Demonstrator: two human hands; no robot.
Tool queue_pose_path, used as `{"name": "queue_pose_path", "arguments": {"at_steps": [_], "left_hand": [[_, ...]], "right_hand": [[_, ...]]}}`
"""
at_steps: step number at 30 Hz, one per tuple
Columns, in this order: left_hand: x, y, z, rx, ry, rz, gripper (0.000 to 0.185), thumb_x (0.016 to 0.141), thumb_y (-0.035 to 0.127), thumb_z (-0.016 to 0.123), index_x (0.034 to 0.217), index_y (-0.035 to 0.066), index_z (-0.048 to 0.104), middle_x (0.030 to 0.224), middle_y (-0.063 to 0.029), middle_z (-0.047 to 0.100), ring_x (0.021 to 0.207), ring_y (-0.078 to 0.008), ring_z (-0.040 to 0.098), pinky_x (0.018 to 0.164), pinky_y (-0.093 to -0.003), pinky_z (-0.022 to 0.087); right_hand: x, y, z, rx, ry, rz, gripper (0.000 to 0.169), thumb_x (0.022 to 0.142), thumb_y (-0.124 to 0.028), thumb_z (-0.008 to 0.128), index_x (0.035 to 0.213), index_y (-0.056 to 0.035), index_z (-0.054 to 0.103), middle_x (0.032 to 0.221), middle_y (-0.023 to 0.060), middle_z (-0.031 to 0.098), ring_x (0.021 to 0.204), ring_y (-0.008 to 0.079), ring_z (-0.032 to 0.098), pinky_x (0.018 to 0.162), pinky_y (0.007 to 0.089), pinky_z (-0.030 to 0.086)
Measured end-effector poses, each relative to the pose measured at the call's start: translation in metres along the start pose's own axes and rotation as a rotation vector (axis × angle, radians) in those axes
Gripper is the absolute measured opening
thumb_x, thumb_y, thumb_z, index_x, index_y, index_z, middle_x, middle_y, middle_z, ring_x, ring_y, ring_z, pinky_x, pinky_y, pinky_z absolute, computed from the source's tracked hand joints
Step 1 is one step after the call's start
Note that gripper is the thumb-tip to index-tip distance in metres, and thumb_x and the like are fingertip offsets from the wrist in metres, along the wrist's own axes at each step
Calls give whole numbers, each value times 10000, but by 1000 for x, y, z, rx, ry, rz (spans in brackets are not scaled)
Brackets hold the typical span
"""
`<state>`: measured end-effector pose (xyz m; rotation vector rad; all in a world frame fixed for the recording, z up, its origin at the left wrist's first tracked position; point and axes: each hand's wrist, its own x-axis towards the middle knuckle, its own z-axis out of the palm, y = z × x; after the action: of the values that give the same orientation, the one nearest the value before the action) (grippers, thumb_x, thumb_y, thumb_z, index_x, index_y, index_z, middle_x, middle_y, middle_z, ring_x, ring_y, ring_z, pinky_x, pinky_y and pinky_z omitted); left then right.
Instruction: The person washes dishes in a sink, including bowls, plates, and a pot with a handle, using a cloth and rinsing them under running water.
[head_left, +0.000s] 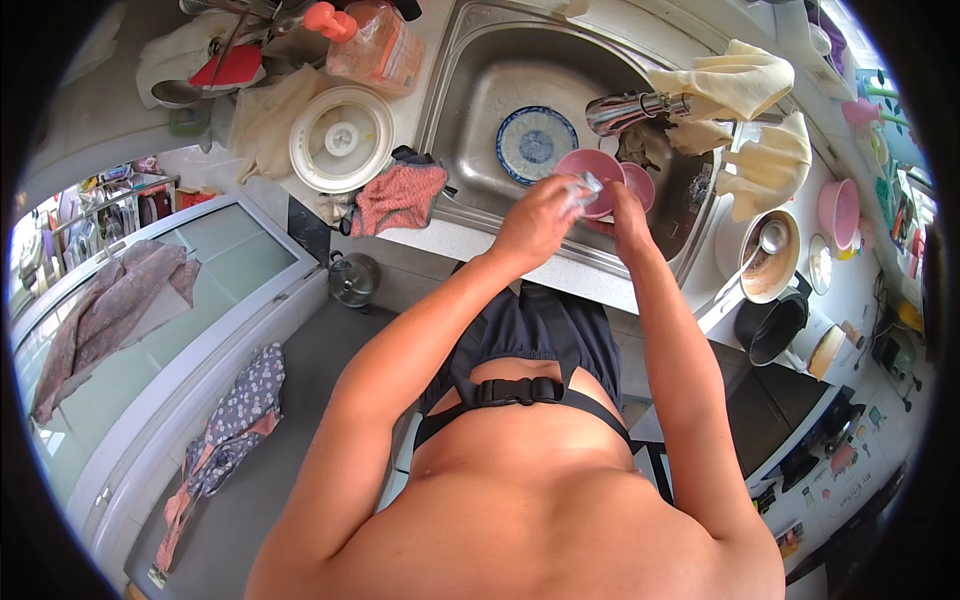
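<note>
My left hand (536, 223) grips a whitish crumpled scrubbing pad or cloth (586, 190) against the inside of a pink bowl (589, 163). Around that bowl's right side, my right hand (631, 217) holds it over the front of the stainless steel sink (480, 97). A second pink bowl (639, 182) sits just behind my right hand; whether I touch it is hidden. On the sink bottom lies a blue-rimmed plate (537, 144), left of the bowls. The chrome faucet (630, 112) reaches in from the right, above a dark wet rag or scraps (639, 146).
Pale cloths (742, 79) drape over the faucet. A steel wool pad (699, 187) lies at the sink's right edge. To the right stands a pot (772, 262) with a ladle; to the left, a pump bottle (375, 52), a round white lid (342, 101) and a red rag (397, 196).
</note>
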<state>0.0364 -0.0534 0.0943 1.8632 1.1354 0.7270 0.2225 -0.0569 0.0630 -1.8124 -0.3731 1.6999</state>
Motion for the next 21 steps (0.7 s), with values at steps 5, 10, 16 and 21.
{"name": "queue_pose_path", "arguments": {"at_steps": [5,10,16,21], "left_hand": [[-4,-10,-15,501,-286,455,195,822,177,700,969,57,660,1116,-99,661,1079,-272,632,951,-406,498],[16,32,23,335,-40,-111,50,848,97,598,838,71,639,947,-77,684,914,-276,662,853,-412,506],[-5,10,-7,438,-40,645,76,848,111,608,889,71,657,900,-67,702,846,-265,678,844,-403,513],[13,42,49,319,133,-143,93,788,108,655,856,45,643,915,-118,687,844,-318,659,749,-426,479]], "right_hand": [[-22,-14,1,76,-207,68,265,953,-320,544,1091,-100,597,962,25,618,852,148,605,730,339,534],[-18,-10,19,203,-110,-135,228,937,-221,531,1099,-66,572,953,51,592,817,149,578,672,347,497],[-34,-45,-13,-70,-288,-39,235,943,-215,542,1095,-52,616,897,32,613,835,146,600,705,327,514],[-22,3,17,440,-79,-206,201,954,-235,563,1079,-79,587,982,33,605,880,165,610,772,316,515]]}}
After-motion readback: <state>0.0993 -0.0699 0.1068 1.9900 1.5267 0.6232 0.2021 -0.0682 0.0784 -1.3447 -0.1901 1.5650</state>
